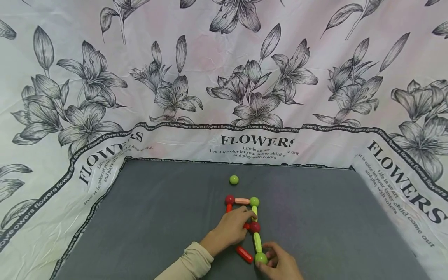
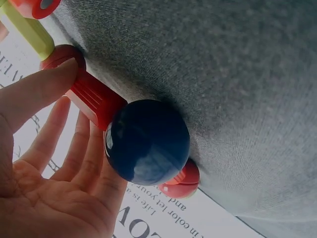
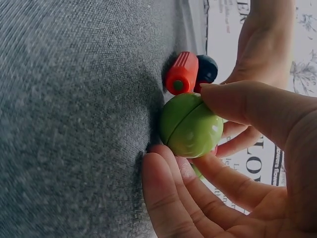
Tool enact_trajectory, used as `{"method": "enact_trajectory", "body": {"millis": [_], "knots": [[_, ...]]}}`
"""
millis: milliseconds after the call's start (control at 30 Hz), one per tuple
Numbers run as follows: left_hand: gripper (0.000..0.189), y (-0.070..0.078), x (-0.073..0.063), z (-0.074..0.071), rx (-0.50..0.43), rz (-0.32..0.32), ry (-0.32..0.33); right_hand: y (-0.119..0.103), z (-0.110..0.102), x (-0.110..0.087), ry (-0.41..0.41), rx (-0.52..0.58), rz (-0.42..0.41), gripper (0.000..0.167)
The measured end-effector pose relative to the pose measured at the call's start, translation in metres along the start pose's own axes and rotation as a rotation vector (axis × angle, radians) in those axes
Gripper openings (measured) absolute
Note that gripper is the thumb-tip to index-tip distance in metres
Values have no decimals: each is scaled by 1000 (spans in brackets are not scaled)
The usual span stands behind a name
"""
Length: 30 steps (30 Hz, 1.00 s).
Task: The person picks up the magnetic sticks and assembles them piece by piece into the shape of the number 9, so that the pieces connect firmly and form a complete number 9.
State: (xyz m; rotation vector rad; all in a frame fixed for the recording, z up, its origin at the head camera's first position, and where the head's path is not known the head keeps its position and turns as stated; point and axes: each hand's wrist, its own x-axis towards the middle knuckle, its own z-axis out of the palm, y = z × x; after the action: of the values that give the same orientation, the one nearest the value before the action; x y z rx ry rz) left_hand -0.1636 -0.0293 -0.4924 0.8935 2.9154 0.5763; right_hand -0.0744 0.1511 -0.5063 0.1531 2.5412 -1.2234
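Note:
On the grey surface lies a frame of toy sticks and balls. My left hand (image 1: 231, 229) reaches over its middle and covers part of it. In the left wrist view the thumb and fingers grip a red stick (image 2: 96, 99) beside a dark red ball (image 1: 254, 227); a dark blue ball (image 2: 147, 142) is at the stick's other end. Between thumb and fingers, my right hand (image 1: 280, 262) holds a green ball (image 1: 261, 258). A yellow-green stick (image 1: 257, 242) joins that ball to the dark red one. A separate red stick (image 1: 244, 254) lies between the hands.
Farther back, a peach stick (image 1: 242, 201) links another dark red ball (image 1: 229, 200) and another green ball (image 1: 254, 201). A single green ball (image 1: 234, 179) sits behind the frame. Flower-printed cloth (image 1: 259, 144) borders the grey surface (image 1: 332, 217) at the back and sides.

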Motion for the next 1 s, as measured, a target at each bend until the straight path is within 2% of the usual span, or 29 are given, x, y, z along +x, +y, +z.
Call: {"method": "enact_trajectory", "body": {"millis": [267, 533, 733, 1000], "knots": [[40, 0, 0, 1, 17, 2, 21, -2, 0, -1, 2, 12, -13, 50], [40, 0, -2, -1, 16, 3, 28, -1, 3, 0, 1, 8, 23, 50], [37, -1, -9, -6, 47, -25, 16, -1, 3, 0, -9, 3, 49, 51], [35, -6, -26, -15, 9, 52, 8, 0, 5, 1, -11, -26, 91, 54]]}}
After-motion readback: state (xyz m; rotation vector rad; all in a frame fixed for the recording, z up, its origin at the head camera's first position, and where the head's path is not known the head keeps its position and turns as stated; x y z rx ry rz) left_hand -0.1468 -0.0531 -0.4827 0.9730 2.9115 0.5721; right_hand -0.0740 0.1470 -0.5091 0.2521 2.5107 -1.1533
